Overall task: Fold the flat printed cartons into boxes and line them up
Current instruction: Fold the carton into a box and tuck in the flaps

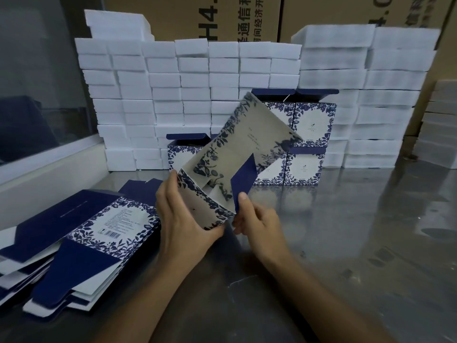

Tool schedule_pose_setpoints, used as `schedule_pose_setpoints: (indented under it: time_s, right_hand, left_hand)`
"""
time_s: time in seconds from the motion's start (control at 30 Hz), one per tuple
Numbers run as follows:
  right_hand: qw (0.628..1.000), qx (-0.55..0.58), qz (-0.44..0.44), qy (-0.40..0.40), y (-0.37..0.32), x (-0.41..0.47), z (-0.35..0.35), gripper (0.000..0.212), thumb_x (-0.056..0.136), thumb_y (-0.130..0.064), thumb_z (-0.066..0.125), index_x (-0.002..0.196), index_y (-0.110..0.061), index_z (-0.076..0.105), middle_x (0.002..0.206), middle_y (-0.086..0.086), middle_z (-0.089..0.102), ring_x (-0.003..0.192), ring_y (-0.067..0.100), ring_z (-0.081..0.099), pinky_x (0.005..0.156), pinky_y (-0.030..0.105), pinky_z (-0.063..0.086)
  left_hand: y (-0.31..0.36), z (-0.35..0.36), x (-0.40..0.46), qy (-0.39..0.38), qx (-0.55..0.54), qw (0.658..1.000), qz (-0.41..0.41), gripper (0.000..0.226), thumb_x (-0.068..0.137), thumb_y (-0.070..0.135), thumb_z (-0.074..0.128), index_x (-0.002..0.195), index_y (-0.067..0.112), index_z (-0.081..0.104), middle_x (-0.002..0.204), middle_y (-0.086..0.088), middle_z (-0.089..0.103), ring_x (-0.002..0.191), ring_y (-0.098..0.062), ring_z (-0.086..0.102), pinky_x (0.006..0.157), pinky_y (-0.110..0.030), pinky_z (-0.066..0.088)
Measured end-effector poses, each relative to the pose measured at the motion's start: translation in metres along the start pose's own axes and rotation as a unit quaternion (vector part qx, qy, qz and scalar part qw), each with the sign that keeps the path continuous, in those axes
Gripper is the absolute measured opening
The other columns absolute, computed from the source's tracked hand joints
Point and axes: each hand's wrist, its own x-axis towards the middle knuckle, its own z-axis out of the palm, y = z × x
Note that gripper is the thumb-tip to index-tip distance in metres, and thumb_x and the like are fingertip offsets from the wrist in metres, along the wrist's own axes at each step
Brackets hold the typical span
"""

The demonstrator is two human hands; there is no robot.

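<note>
In the head view we hold one carton (237,154) up over the shiny metal table (346,231), in the middle of the scene, tilted with its far end pointing up and to the right. Our left hand (180,219) grips its near left wall, fingers curled round the edge. Our right hand (254,219) pinches the dark blue flap (243,181) at the near right side, thumb up against it. The carton looks half opened, like a tube, and we think the bottom flaps are not yet tucked. It is thin card, so we guess it is very light and a bit springy. It should bend well on its fold lines but could crease or tear if we squeeze the flat walls. The best places to hold look like the corners and fold edges, and the flaps for pushing in. The print looks smooth, so it may slip a little. To the near left lies a messy pile of flat cartons (81,238), blue and white with leaves. The top one has a barcode and small writing, too small for us to read. Far behind the held carton stand finished boxes (312,125), stacked in two rows with blue lids up, each with a tiny logo we cannot read. Behind them are white foam blocks (173,82), and big brown boxes (197,18) with "H4." and Chinese writing.
</note>
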Motion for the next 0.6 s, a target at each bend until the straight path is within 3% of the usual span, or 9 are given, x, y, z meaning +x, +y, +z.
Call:
schedule_pose_setpoints:
  time_s: [0.1, 0.37, 0.47, 0.6]
  right_hand:
    - [0.999, -0.010, -0.018, -0.044, -0.002, -0.002, 0.004, 0.064, 0.102, -0.051, 0.048, 0.051, -0.014, 0.059, 0.054, 0.008, 0.064, 0.051, 0.012, 0.059, 0.058, 0.024, 0.049]
    - [0.996, 0.014, 0.039, -0.075, -0.011, 0.001, -0.003, 0.059, 0.102, -0.013, 0.052, 0.043, -0.012, 0.053, 0.042, 0.000, 0.052, 0.037, 0.009, 0.045, 0.048, 0.021, 0.042]
    - [0.996, 0.031, 0.064, -0.060, -0.012, 0.000, -0.002, 0.061, 0.101, -0.015, 0.052, 0.040, -0.014, 0.054, 0.042, 0.002, 0.052, 0.037, 0.010, 0.045, 0.047, 0.021, 0.042]
    - [0.989, 0.093, 0.112, 0.002, -0.010, 0.003, -0.005, 0.066, 0.104, -0.029, 0.051, 0.039, -0.019, 0.048, 0.042, 0.000, 0.045, 0.038, 0.011, 0.039, 0.044, 0.021, 0.036]
  left_hand:
    - [-0.001, -0.001, 0.000, -0.001, 0.012, 1.000, 0.014, 0.136, 0.043, 0.036, 0.096, 0.150, 0.010, 0.015, 0.147, -0.018, 0.025, 0.138, -0.035, 0.029, 0.107, -0.055, 0.039]
    - [0.000, -0.005, 0.000, -0.030, 0.059, 0.997, 0.036, 0.137, 0.045, 0.031, 0.097, 0.150, 0.007, 0.014, 0.148, -0.019, 0.023, 0.137, -0.040, 0.027, 0.103, -0.062, 0.040]
    - [0.001, -0.005, 0.000, -0.032, 0.054, 0.997, 0.040, 0.137, 0.044, 0.030, 0.097, 0.151, 0.012, 0.012, 0.148, -0.017, 0.022, 0.138, -0.039, 0.026, 0.106, -0.062, 0.037]
    - [0.002, -0.004, 0.001, -0.042, 0.035, 0.997, 0.047, 0.138, 0.043, 0.029, 0.096, 0.151, 0.021, 0.009, 0.148, -0.004, 0.018, 0.140, -0.033, 0.025, 0.110, -0.052, 0.035]
